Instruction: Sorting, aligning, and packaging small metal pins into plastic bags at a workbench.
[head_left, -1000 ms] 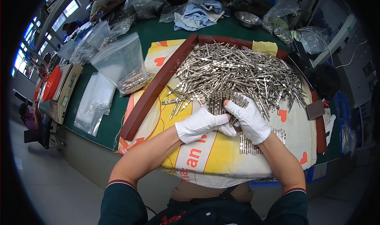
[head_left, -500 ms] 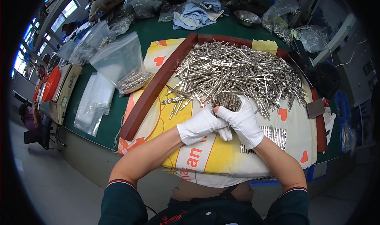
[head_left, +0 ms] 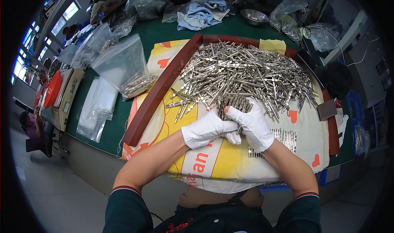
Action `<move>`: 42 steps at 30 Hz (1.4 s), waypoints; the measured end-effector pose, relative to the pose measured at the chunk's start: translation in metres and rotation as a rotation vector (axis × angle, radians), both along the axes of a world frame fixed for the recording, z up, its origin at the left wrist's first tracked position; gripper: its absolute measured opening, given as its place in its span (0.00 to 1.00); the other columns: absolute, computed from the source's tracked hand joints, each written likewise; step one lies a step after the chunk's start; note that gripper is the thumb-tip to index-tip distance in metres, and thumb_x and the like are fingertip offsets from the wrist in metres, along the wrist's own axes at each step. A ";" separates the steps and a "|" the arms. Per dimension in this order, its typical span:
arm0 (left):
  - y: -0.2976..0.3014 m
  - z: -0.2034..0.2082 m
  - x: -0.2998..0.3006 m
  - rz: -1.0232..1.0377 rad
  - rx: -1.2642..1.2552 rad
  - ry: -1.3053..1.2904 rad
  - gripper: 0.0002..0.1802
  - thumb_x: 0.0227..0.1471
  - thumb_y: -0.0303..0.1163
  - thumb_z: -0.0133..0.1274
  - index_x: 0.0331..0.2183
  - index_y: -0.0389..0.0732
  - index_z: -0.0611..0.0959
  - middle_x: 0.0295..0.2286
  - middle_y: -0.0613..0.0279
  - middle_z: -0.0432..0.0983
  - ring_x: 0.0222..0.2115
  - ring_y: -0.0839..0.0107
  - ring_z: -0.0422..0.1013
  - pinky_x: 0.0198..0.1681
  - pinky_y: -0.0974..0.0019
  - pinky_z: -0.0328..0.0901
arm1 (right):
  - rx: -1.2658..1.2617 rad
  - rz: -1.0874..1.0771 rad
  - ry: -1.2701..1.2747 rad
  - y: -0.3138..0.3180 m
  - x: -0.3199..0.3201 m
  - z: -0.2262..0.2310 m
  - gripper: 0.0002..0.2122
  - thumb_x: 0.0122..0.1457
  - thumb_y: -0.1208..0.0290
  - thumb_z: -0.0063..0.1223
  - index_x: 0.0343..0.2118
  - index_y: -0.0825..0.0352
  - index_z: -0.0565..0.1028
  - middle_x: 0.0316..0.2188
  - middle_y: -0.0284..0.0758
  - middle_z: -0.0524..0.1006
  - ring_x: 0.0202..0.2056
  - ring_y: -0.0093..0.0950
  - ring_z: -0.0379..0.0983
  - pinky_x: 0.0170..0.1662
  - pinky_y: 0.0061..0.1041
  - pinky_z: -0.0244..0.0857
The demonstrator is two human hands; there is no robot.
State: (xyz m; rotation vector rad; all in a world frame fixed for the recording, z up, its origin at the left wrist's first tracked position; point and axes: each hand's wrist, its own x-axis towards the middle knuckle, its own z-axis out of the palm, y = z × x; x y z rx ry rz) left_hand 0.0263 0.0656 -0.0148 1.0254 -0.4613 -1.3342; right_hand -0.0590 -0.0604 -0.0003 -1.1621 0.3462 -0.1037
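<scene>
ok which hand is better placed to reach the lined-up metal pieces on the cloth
Probably the right hand: it is nearer the lined-up metal pieces, while the left hand lies farther left.

Large red lettering (head_left: 200,163) on the pale band of the yellow-and-white cloth (head_left: 240,165)

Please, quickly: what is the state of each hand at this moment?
Left hand: closed on a bundle of metal rods, grip partly hidden.
Right hand: closed on the same bundle, from its right side.
</scene>
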 end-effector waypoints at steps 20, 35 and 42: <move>0.000 -0.005 0.000 0.002 0.000 -0.001 0.10 0.54 0.26 0.54 0.38 0.32 0.75 0.26 0.53 0.77 0.26 0.67 0.76 0.31 0.69 0.73 | -0.013 -0.029 -0.012 0.002 0.000 -0.002 0.04 0.57 0.77 0.55 0.34 0.68 0.74 0.25 0.31 0.77 0.16 0.18 0.69 0.15 0.20 0.61; 0.000 0.000 0.000 -0.018 -0.002 -0.011 0.09 0.55 0.26 0.53 0.38 0.33 0.74 0.27 0.54 0.76 0.26 0.67 0.76 0.30 0.69 0.73 | -0.026 -0.046 0.006 0.002 -0.001 -0.003 0.03 0.56 0.76 0.55 0.33 0.68 0.75 0.23 0.31 0.76 0.16 0.19 0.68 0.13 0.20 0.60; -0.002 0.001 -0.001 -0.025 -0.010 -0.014 0.10 0.56 0.27 0.52 0.39 0.34 0.74 0.27 0.55 0.76 0.26 0.68 0.76 0.30 0.69 0.73 | -0.040 -0.102 -0.017 0.003 -0.001 -0.002 0.04 0.56 0.76 0.55 0.34 0.68 0.75 0.25 0.32 0.77 0.17 0.19 0.69 0.16 0.20 0.61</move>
